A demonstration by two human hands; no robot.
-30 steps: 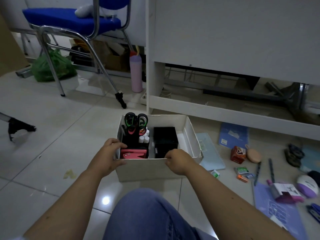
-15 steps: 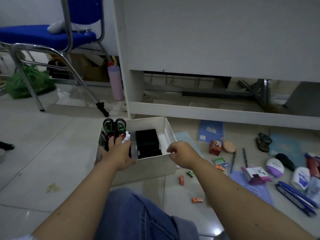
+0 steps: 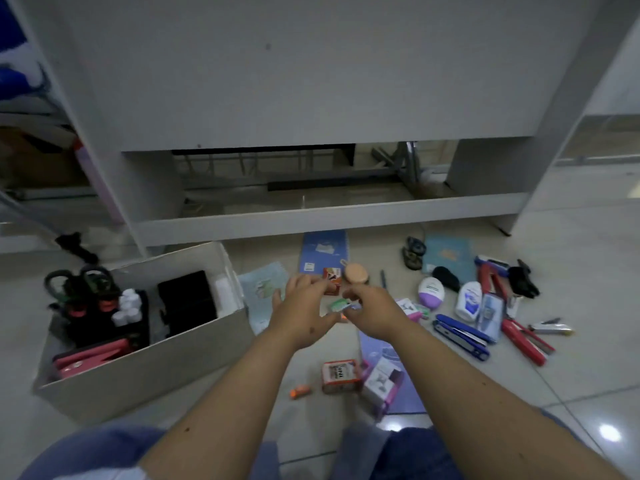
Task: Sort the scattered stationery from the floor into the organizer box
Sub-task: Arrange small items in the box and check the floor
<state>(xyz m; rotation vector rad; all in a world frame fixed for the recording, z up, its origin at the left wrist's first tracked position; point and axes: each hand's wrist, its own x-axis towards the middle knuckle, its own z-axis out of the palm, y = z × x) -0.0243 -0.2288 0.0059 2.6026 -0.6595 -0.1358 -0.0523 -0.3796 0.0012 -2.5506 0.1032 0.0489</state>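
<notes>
- The organizer box (image 3: 145, 372) is sitting on the floor left of both hands, its long axis running from near-left to far-right.
- The left hand (image 3: 300, 317) is hovering with fingers spread and relaxed, holding nothing.
- The right hand (image 3: 372, 308) is pinching a small green packet (image 3: 337, 304); its print is blurring beyond reading.

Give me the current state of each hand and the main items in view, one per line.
left hand: fingers spread, holding nothing, over the floor items
right hand: pinching a small green packet
organizer box: open-topped, on the floor, partly filled
scissors: upright in the box, handles up
blue stapler: closed, lying on the floor
red stapler: closed, lying on the floor
orange-and-white box: on the floor, not yet sorted
</notes>
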